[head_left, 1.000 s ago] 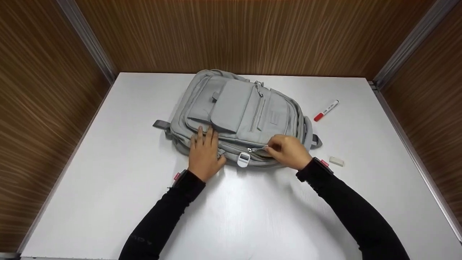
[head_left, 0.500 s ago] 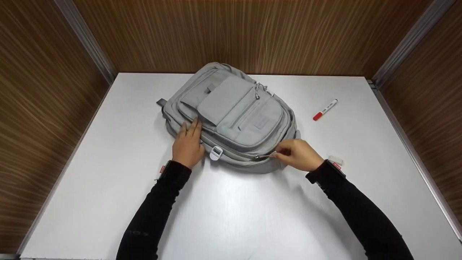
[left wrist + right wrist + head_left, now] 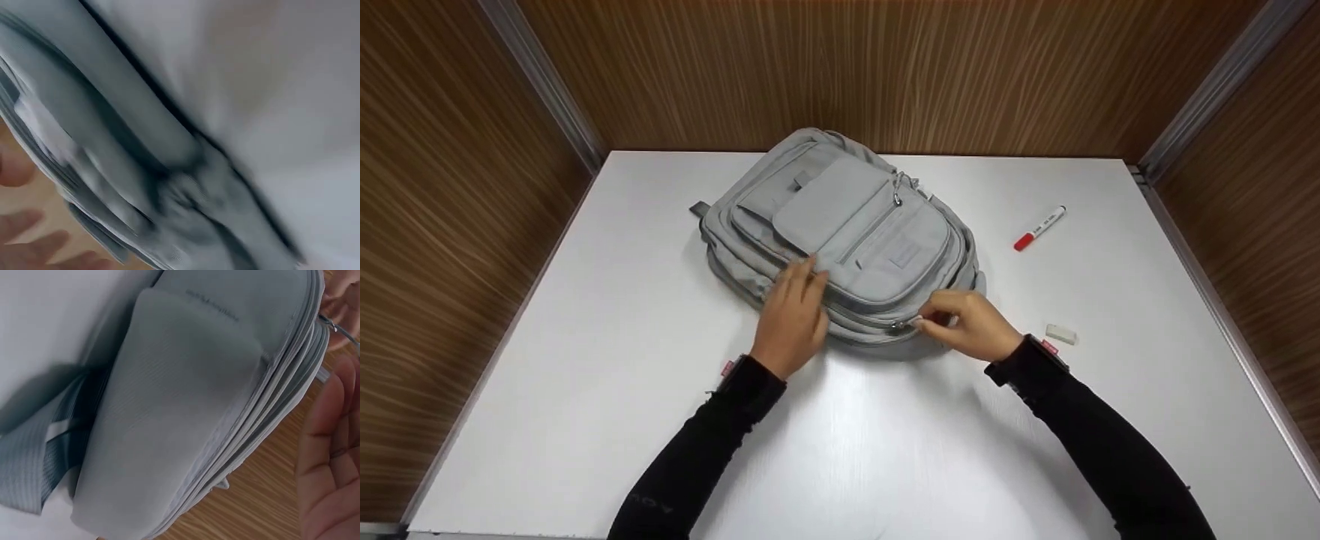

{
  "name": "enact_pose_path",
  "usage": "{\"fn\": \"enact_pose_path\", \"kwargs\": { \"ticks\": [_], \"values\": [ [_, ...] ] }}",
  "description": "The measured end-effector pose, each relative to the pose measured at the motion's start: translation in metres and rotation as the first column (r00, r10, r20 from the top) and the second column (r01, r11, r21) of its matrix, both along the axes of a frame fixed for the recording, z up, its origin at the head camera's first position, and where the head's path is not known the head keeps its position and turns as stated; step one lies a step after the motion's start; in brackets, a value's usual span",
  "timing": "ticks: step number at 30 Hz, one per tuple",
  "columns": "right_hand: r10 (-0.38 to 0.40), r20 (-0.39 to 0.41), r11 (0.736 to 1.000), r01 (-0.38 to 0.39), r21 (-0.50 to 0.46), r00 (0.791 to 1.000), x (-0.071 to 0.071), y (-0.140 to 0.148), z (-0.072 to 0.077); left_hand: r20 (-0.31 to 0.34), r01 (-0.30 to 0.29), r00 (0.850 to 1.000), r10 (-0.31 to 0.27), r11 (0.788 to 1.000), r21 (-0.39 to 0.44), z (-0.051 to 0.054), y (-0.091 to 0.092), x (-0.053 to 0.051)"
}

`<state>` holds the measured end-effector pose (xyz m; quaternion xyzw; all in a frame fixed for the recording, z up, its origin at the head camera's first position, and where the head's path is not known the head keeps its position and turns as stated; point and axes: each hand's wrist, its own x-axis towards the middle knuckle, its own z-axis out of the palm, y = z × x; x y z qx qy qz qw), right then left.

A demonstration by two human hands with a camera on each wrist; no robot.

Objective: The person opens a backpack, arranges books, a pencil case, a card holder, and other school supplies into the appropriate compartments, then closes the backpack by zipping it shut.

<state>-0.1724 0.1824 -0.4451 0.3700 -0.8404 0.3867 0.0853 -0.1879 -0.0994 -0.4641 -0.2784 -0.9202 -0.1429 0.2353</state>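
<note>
A grey backpack (image 3: 840, 217) lies tilted on the white table, its front pockets facing up. My left hand (image 3: 791, 322) rests on its near side with the fingers extended over the edge. At the near right curve, my right hand (image 3: 971, 324) pinches the pull of a zipper (image 3: 898, 325) between thumb and finger. In the right wrist view the right hand (image 3: 332, 455) is beside the bag's zipped edge, near the metal slider (image 3: 334, 328). The left wrist view is blurred and shows grey fabric folds (image 3: 101, 101) with part of a hand (image 3: 39, 244) at lower left.
A white marker with a red cap (image 3: 1039, 228) lies right of the backpack. A small pale block (image 3: 1061, 334) sits near my right wrist. Wood-grain panels (image 3: 840, 75) enclose the back and sides of the table (image 3: 585, 360).
The backpack has turned and its near edge has swung toward me. My left hand moved left, then back right along that edge. The right hand keeps its pinch, shifting slightly.
</note>
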Motion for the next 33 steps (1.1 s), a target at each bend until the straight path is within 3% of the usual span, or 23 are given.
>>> {"fn": "enact_pose_path", "kwargs": {
  "ticks": [3, 5, 10, 17, 21, 26, 33],
  "values": [
    [0.034, -0.025, 0.999, -0.035, -0.029, 0.999, 0.000, -0.005, 0.000, -0.034, 0.150, 0.988, -0.151, 0.989, -0.013, 0.001, 0.025, 0.013],
    [0.046, -0.032, 0.998, -0.048, -0.046, 0.998, 0.001, -0.008, 0.000, -0.033, 0.193, 0.980, -0.195, 0.980, -0.047, 0.000, 0.038, 0.019],
    [0.061, -0.032, 0.996, -0.062, -0.057, 0.998, 0.001, -0.011, -0.002, -0.044, 0.153, 0.986, -0.160, 0.980, -0.131, -0.007, 0.057, 0.025],
    [0.035, -0.011, 0.999, -0.035, -0.027, 0.999, -0.001, -0.006, -0.004, -0.110, 0.080, 0.988, -0.108, 0.970, -0.227, -0.013, 0.059, 0.022],
    [0.034, -0.020, 0.999, -0.034, -0.019, 0.999, -0.003, -0.004, -0.005, -0.140, 0.082, 0.983, -0.118, 0.967, -0.243, -0.014, 0.056, 0.021],
    [0.020, -0.032, 1.000, -0.020, -0.011, 0.999, -0.007, -0.001, -0.007, -0.157, 0.097, 0.979, -0.130, 0.974, -0.205, -0.014, 0.048, 0.018],
    [-0.027, 0.002, 0.999, 0.027, 0.017, 1.000, -0.009, 0.007, -0.009, -0.162, 0.175, 0.966, -0.203, 0.969, -0.174, -0.017, 0.027, 0.015]
  ]
}}
